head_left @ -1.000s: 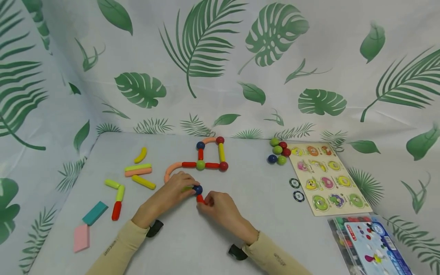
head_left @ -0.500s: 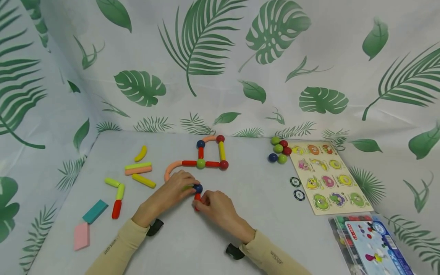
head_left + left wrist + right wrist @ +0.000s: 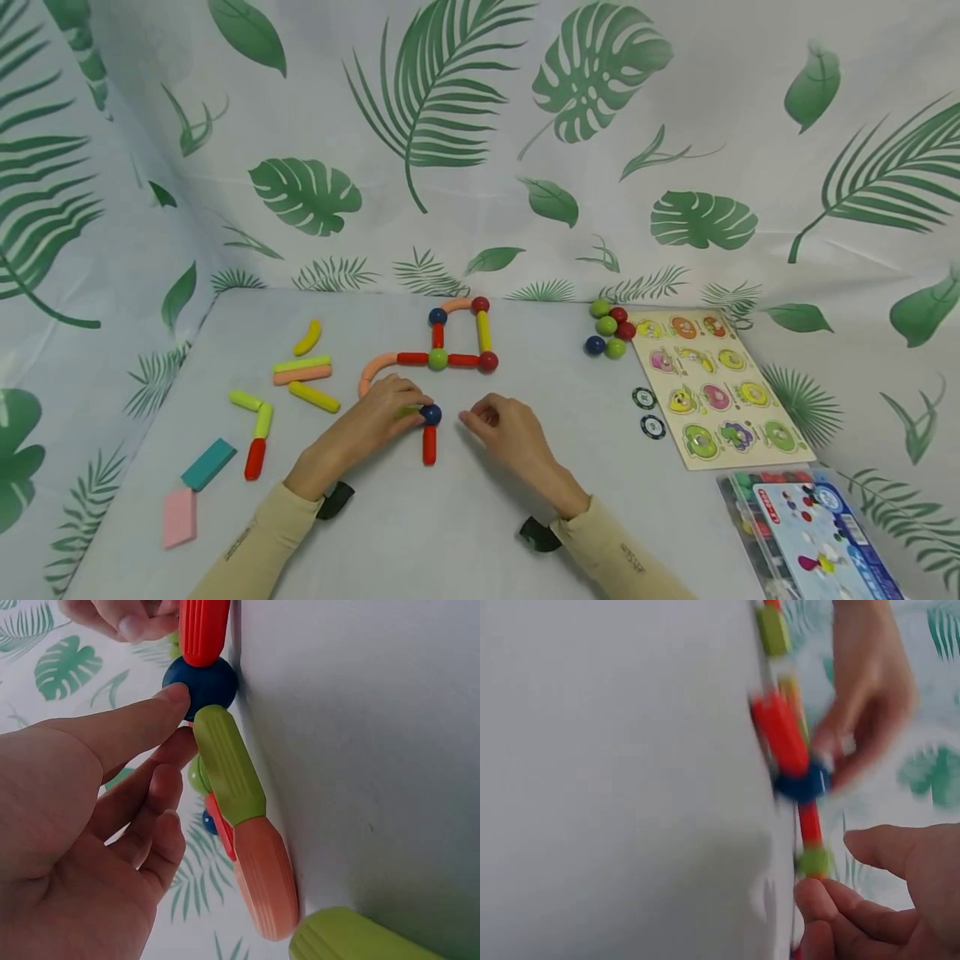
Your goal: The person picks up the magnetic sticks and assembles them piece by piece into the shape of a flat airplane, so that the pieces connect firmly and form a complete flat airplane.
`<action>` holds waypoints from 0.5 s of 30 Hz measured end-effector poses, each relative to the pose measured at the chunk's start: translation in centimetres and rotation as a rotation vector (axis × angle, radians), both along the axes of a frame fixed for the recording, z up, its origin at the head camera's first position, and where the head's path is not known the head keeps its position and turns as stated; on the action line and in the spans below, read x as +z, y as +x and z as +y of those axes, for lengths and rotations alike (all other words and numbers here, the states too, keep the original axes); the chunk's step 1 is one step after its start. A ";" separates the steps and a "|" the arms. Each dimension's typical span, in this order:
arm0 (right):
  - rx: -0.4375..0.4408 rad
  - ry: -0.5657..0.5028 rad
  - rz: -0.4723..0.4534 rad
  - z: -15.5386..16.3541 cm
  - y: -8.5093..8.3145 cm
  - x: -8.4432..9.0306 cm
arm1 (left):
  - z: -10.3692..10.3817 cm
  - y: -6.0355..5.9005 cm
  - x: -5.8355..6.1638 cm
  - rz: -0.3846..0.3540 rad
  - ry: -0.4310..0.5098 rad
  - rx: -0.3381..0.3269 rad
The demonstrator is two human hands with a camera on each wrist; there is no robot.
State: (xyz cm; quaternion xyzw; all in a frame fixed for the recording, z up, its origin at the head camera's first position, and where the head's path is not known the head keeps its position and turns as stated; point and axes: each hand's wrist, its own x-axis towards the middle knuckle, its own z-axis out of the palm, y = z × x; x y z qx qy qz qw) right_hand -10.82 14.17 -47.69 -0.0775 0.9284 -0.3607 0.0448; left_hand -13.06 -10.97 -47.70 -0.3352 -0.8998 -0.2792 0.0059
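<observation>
A: In the head view, where do the hands sit?

B: The left hand point(image 3: 378, 414) lies low on the tabletop point(image 3: 525, 517), forearm running in from the lower left, fingertips on the blue ball point(image 3: 431, 412) and covering most of a green stick point(image 3: 408, 411). A red stick point(image 3: 429, 443) hangs from the ball toward the person. The right hand point(image 3: 506, 429) hovers just beside them, clear of both, fingers loosely curled around nothing.

A: And around them?

B: Beyond the ball is a built figure of sticks and balls point(image 3: 450, 337). Loose sticks point(image 3: 303, 371) lie to the left, a cluster of balls point(image 3: 609, 332) and a puzzle board point(image 3: 708, 387) to the right.

A: The left wrist view?

B: The left hand point(image 3: 82, 825) has its index fingertip pressed on the blue ball point(image 3: 201, 684), the other fingers bent beneath. The green stick point(image 3: 227, 765) joins that ball, with the red stick point(image 3: 202, 628) on its other side and an orange stick point(image 3: 266, 881) past the green one.

A: The right wrist view?

B: Blurred. The right hand point(image 3: 885, 900) is near the camera, fingers bent and empty; the red stick point(image 3: 780, 731) and blue ball point(image 3: 802, 784) lie beyond, with the left hand point(image 3: 866, 690) at the ball.
</observation>
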 end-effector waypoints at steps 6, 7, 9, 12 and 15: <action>-0.210 -0.018 0.070 5.4 -3.0 0.4 | -0.5 0.1 -0.2 0.016 0.045 -0.001; -0.243 -0.014 0.090 6.4 -3.5 0.4 | -0.6 0.2 -0.2 0.020 0.048 0.001; -0.305 -0.013 0.140 8.3 -4.5 0.3 | -0.7 0.3 -0.3 0.023 0.051 0.011; -0.402 -0.004 0.204 10.8 -5.8 0.4 | -1.0 0.5 -0.2 0.016 0.052 0.030; -0.488 -0.004 0.252 13.1 -6.9 0.6 | -1.1 0.7 -0.1 0.014 0.054 0.048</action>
